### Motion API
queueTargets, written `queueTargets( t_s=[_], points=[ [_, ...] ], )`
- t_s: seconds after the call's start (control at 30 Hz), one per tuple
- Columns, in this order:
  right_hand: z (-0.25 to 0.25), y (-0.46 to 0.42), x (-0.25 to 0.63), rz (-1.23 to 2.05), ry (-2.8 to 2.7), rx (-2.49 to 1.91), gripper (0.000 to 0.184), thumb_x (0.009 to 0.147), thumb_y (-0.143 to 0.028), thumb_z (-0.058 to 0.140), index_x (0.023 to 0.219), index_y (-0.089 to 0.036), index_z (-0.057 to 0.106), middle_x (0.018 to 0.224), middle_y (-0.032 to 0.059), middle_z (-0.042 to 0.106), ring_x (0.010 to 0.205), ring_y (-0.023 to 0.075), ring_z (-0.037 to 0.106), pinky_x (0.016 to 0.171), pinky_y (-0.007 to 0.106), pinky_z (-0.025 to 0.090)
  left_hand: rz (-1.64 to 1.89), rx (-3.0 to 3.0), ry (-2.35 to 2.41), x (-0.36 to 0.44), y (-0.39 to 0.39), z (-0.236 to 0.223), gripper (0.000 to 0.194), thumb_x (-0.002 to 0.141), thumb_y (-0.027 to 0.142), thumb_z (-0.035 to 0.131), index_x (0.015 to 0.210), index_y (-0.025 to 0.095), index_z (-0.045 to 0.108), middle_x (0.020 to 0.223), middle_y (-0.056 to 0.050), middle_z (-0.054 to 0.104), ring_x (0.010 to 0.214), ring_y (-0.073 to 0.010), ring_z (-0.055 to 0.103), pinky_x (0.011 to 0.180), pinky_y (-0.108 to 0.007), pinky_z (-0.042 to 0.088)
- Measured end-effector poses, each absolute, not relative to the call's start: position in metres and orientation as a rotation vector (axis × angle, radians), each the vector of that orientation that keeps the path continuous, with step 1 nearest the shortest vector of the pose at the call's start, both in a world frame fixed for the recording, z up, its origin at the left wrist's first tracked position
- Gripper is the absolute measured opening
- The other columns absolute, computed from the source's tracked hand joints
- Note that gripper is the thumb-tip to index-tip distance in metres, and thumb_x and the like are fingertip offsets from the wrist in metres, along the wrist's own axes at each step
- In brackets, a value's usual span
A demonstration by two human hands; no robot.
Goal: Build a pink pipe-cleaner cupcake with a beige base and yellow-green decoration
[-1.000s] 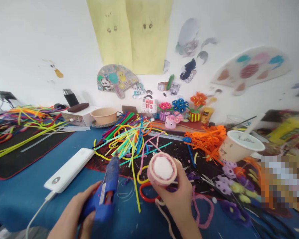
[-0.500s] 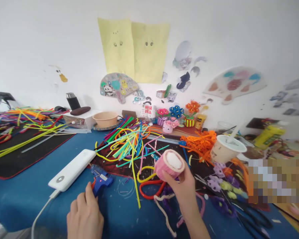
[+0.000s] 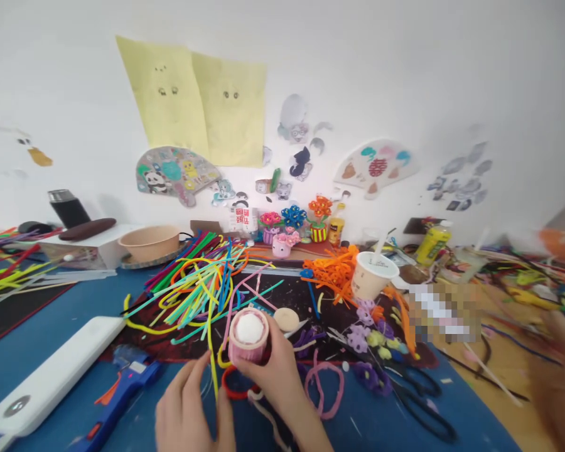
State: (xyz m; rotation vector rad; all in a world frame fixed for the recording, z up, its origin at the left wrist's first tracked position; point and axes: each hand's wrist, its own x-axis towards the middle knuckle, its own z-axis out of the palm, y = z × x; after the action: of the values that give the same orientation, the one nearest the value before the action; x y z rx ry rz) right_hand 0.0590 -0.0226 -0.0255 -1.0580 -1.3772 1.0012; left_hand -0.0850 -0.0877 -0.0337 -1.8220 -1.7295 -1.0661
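My right hand (image 3: 280, 376) is closed around a small pink fuzzy pot (image 3: 241, 353), tilted so that its round top faces me. Something white and rounded (image 3: 249, 328) fills the pot's mouth. Just left of the pot is my left hand (image 3: 188, 408), its thumb and fingers apart and nothing visible between them. A blue glue gun (image 3: 122, 392) lies on the blue table cover at the left. Beneath the pot I see a red loop (image 3: 233, 386), partly hidden by my hands. A round beige disc (image 3: 287, 319) lies behind my right fingers.
A pile of coloured pipe cleaners (image 3: 211, 282) spreads behind my hands. At left is a white power bank (image 3: 51, 373). Black-handled scissors (image 3: 428, 402), a paper cup (image 3: 374, 276) and finished pipe-cleaner flowers (image 3: 292, 218) lie or stand rightward. Another person's blurred hand (image 3: 560, 376) is at the right edge.
My left hand has left the glue gun and moved right, beside the pot. The pot has shifted left in my right hand's grip. My view has turned to the right.
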Motion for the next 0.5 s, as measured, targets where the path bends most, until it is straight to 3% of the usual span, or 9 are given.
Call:
queueTargets(
  t_s=[0.1, 0.17, 0.27, 0.3, 0.4, 0.5],
  points=[
    [-0.026, -0.022, 0.088, 0.964, -1.496, -1.138, 0.105, 0.056, -0.023, 0.09, 0.146, -0.021, 0.038, 0.147, 0.0125, 0.054, 0.136, 0.0304, 0.05, 0.114, 0.043, 0.039, -1.26, -1.922, -1.898, -0.075, -0.071, -0.035, 0.054, 0.085, 0.032, 0.057, 0.131, 0.004, 0.049, 0.119, -0.023, 0.062, 0.107, -0.0374, 0.061, 0.087, -0.05, 0.051],
    [-0.022, -0.014, 0.114, 0.854, -1.59, -1.252, 0.093, 0.069, -0.024, 0.082, 0.148, -0.021, 0.034, 0.148, 0.0125, 0.051, 0.136, 0.0271, 0.05, 0.112, 0.04, 0.042, -1.672, -1.803, -2.112, -0.069, -0.069, -0.025, 0.05, 0.079, 0.033, 0.062, 0.124, 0.01, 0.057, 0.113, -0.016, 0.066, 0.101, -0.0327, 0.063, 0.084, -0.045, 0.052],
    [-0.017, 0.01, 0.142, 0.723, -1.675, -1.439, 0.047, 0.084, -0.016, 0.064, 0.13, -0.021, 0.057, 0.134, 0.0116, 0.061, 0.126, 0.0272, 0.057, 0.111, 0.044, 0.041, -2.744, -0.794, -2.149, -0.05, -0.07, 0.009, 0.028, 0.06, 0.027, 0.072, 0.087, 0.019, 0.066, 0.083, -0.001, 0.067, 0.078, -0.0201, 0.061, 0.065, -0.029, 0.048],
    [-0.016, 0.02, 0.145, 0.712, -1.682, -1.492, 0.036, 0.087, -0.015, 0.061, 0.123, -0.018, 0.062, 0.124, 0.0137, 0.065, 0.12, 0.0296, 0.06, 0.108, 0.048, 0.043, -3.013, -0.505, -2.026, -0.041, -0.069, 0.023, 0.031, 0.05, 0.019, 0.075, 0.079, 0.02, 0.065, 0.077, 0.002, 0.064, 0.075, -0.0172, 0.058, 0.065, -0.026, 0.047],
    [-0.019, 0.043, 0.141, 0.718, -1.745, -1.618, 0.022, 0.087, -0.021, 0.069, 0.108, -0.014, 0.069, 0.113, 0.0164, 0.067, 0.112, 0.0332, 0.062, 0.102, 0.053, 0.047, -3.182, -0.577, -1.886, -0.018, -0.058, 0.065, 0.027, 0.05, 0.021, 0.074, 0.075, 0.02, 0.064, 0.075, 0.004, 0.063, 0.073, -0.0131, 0.056, 0.064, -0.022, 0.045],
    [-0.023, 0.053, 0.134, 0.783, -1.818, -1.655, 0.032, 0.095, -0.032, 0.063, 0.123, -0.018, 0.06, 0.126, 0.0101, 0.062, 0.107, 0.0248, 0.065, 0.089, 0.046, 0.056, -3.03, -1.092, -1.802, -0.019, -0.04, 0.089, 0.014, 0.064, 0.018, 0.068, 0.076, 0.021, 0.063, 0.077, 0.005, 0.062, 0.074, -0.0127, 0.056, 0.066, -0.022, 0.043]
  ],
)
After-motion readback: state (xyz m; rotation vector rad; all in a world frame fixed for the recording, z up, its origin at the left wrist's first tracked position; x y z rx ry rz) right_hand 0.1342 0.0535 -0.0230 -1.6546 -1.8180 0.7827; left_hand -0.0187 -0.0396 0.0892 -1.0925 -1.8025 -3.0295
